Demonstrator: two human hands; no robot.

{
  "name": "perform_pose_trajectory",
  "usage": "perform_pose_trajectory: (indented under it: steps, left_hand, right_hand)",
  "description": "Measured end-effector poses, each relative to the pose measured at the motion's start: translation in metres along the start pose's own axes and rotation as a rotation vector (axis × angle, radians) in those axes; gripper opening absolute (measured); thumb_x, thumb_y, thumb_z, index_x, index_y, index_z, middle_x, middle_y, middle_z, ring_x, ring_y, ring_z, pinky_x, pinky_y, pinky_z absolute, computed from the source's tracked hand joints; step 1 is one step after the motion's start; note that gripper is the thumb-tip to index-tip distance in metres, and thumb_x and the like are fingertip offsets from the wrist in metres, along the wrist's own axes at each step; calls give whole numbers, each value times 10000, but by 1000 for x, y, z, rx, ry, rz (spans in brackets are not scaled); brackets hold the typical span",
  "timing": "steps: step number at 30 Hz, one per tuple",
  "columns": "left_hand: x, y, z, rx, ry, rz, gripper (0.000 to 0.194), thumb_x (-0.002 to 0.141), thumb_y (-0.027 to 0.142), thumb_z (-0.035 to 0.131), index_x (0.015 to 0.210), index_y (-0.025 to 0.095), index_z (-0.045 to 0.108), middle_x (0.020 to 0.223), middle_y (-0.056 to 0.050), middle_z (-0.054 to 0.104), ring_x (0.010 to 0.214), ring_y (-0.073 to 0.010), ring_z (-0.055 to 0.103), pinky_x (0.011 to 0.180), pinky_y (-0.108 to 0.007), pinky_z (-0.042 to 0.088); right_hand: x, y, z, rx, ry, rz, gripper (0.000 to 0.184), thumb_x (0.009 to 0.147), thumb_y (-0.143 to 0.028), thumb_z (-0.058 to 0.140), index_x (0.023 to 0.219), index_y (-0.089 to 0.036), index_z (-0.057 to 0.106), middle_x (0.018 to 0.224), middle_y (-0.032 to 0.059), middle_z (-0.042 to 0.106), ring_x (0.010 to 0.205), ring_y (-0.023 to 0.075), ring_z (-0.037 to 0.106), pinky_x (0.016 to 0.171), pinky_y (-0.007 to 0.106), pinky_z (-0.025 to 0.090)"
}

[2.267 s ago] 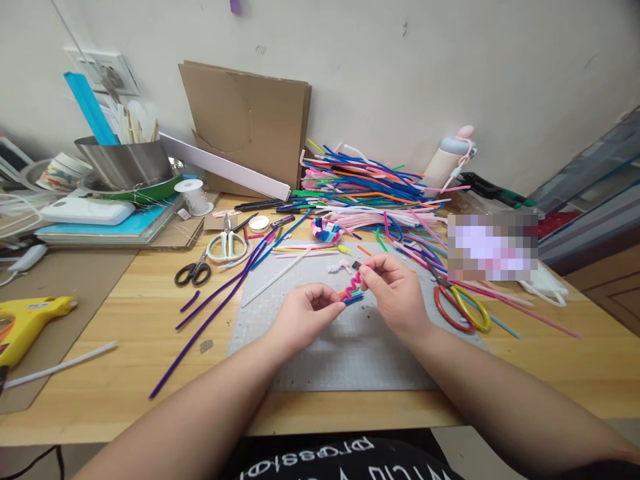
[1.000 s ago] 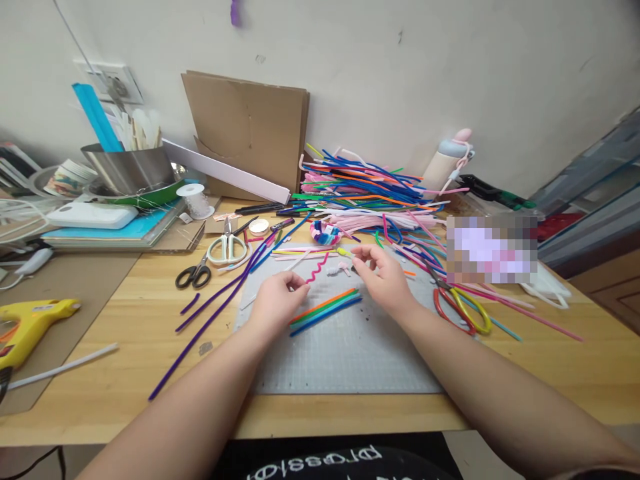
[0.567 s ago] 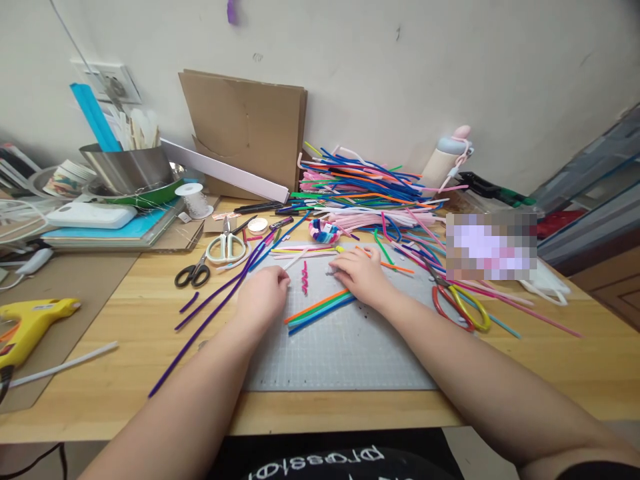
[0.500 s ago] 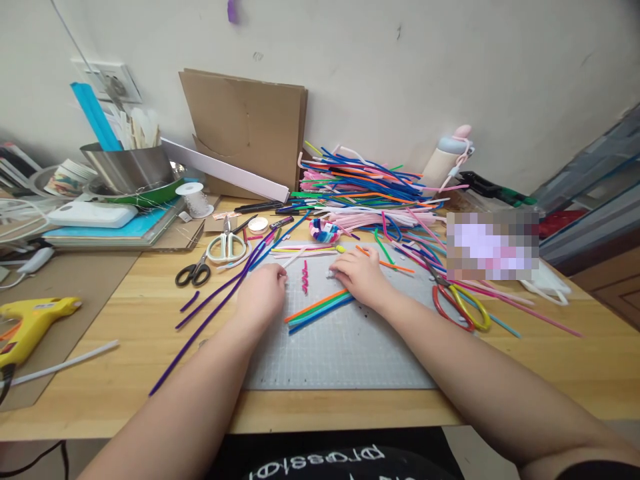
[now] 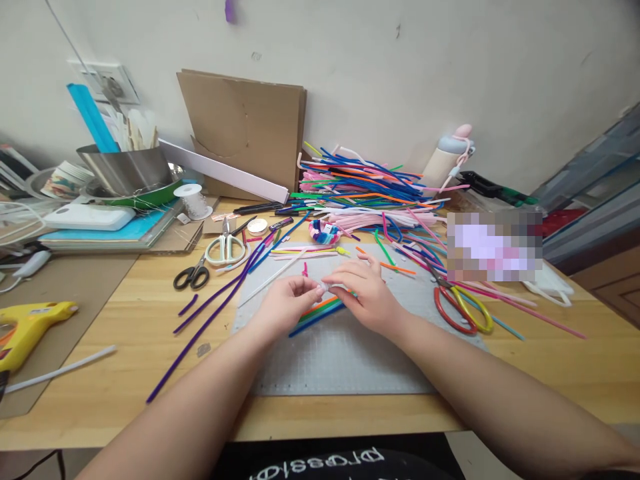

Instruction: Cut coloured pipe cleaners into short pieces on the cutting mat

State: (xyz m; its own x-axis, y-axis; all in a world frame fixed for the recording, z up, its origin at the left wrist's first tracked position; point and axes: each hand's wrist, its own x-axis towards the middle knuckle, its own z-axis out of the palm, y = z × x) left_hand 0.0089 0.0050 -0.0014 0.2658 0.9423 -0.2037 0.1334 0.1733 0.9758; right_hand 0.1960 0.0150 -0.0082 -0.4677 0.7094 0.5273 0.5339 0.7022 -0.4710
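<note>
My left hand (image 5: 290, 303) and my right hand (image 5: 363, 290) meet over the grey cutting mat (image 5: 345, 370), fingertips closed on a small white piece (image 5: 324, 287). Fingers cover most of that piece, so its kind is unclear. Below the hands lie orange, green and blue pipe cleaners (image 5: 316, 320), partly hidden by the right hand. A short pink twisted pipe cleaner (image 5: 305, 268) shows just behind the left fingers. To the left, a long white pipe cleaner (image 5: 273, 277) rests across the mat.
Red-and-yellow-handled scissors (image 5: 455, 310) lie at the right. White-handled scissors (image 5: 226, 248), black-handled scissors (image 5: 191, 275) and purple pipe cleaners (image 5: 200, 337) are at the left. Behind stands a pile of pipe cleaners (image 5: 360, 183). A yellow glue gun (image 5: 35, 327) sits far left.
My left hand has moved right and toward me, off the white pipe cleaner. The right hand came slightly nearer with the small white piece, and both hands now meet on it.
</note>
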Motion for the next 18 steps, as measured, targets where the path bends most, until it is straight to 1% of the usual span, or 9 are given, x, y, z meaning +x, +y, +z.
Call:
perform_pose_trajectory:
  steps: [2,4,6,7,9,11,14,18]
  left_hand:
    - [0,2,-2,-23,-22,-32,380,693,501,670,801,139,625,594,30,536,516,-72,430,498,-204,307]
    - [0,3,-4,-60,-57,-44,392,707,521,654,776,137,617,535,51,467,470,-58,360,459,-200,240]
    - [-1,3,-4,-121,-92,-47,398,710,525,652,747,132,609,509,60,421,456,-52,316,447,-204,197]
    - [-1,3,-3,-156,-110,-50,397,710,523,656,741,130,607,503,63,407,455,-50,302,448,-207,185]
    - [-2,3,0,-224,-140,-67,393,702,517,669,730,131,598,503,67,392,455,-47,276,452,-211,163]
    - [-4,3,3,-280,-170,-93,390,688,513,685,714,137,586,515,66,392,459,-45,259,455,-215,149]
    - [-6,3,7,-332,-186,-126,392,647,506,718,711,141,588,574,45,454,472,-44,271,457,-218,150]
    - [-7,0,10,-334,-162,-153,400,641,513,716,686,134,594,601,22,496,478,-45,302,462,-211,179]
  right_hand:
    - [0,2,-1,137,41,124,153,866,-262,566,997,-244,642,937,34,670,929,208,589,958,421,307]
    - [1,5,-1,304,81,281,131,843,-292,592,938,-219,645,902,34,665,890,206,598,867,376,397]
    - [2,6,0,475,96,402,128,819,-317,615,877,-207,642,861,26,655,837,191,599,794,339,438]
    - [3,6,1,558,97,439,139,801,-329,632,862,-205,640,839,20,650,810,181,597,772,328,447]
    - [3,4,3,704,90,484,169,765,-347,667,854,-206,640,807,10,638,767,162,589,743,311,457]
    - [3,1,6,801,86,518,190,740,-361,690,843,-209,642,786,1,629,737,149,582,723,299,461]
    - [3,-2,8,874,76,559,215,721,-380,706,831,-208,640,777,-3,626,722,142,574,723,294,461]
    - [1,-5,8,966,38,575,235,726,-395,705,839,-198,642,788,0,625,732,139,569,731,292,458]
